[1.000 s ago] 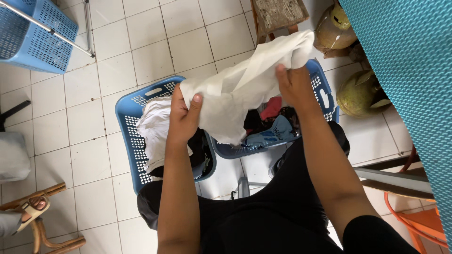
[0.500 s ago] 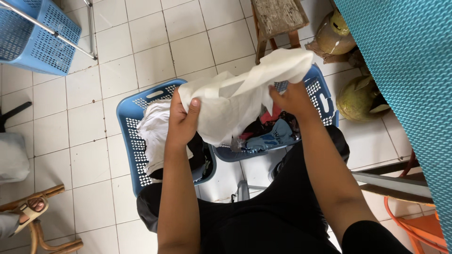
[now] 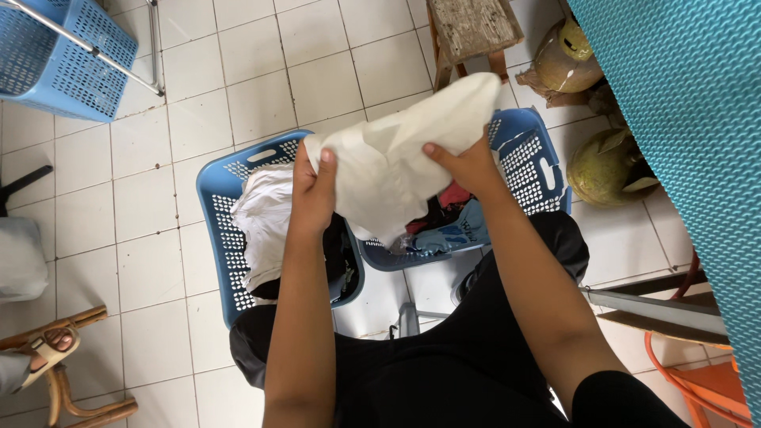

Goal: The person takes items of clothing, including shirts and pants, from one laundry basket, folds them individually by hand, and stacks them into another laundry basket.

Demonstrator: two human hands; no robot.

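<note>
Two hands hold one white cloth [image 3: 396, 162] up over two blue laundry baskets. The left hand [image 3: 314, 190] grips the cloth's left edge, thumb on top and fingers curled behind it. The right hand [image 3: 468, 166] pinches the cloth near its middle, thumb in front, fingers closed on the fabric behind. The cloth hangs between the hands, its upper corner pointing toward a wooden stool [image 3: 472, 28].

The left basket [image 3: 218, 230] holds a crumpled white garment [image 3: 265, 218] and some dark clothes. The right basket [image 3: 531, 158] holds mixed clothes, red, dark and grey-blue ones; the cloth hides part of its inside. The two baskets touch, side by side, just in front of the person's knees in black trousers [image 3: 444, 357].

A third blue basket [image 3: 55, 55] sits on a metal frame at the top left, well apart. Two round brownish-green gourd-like things [image 3: 602, 162] lie to the right of the baskets, beside a teal patterned surface [image 3: 690, 119] that fills the right edge. An orange plastic rim [image 3: 697, 380] shows at the lower right. At the lower left, another person's sandalled foot [image 3: 51, 345] rests on a bamboo chair frame.

Bare white floor tiles [image 3: 158, 158] lie open to the left of and beyond the baskets.
</note>
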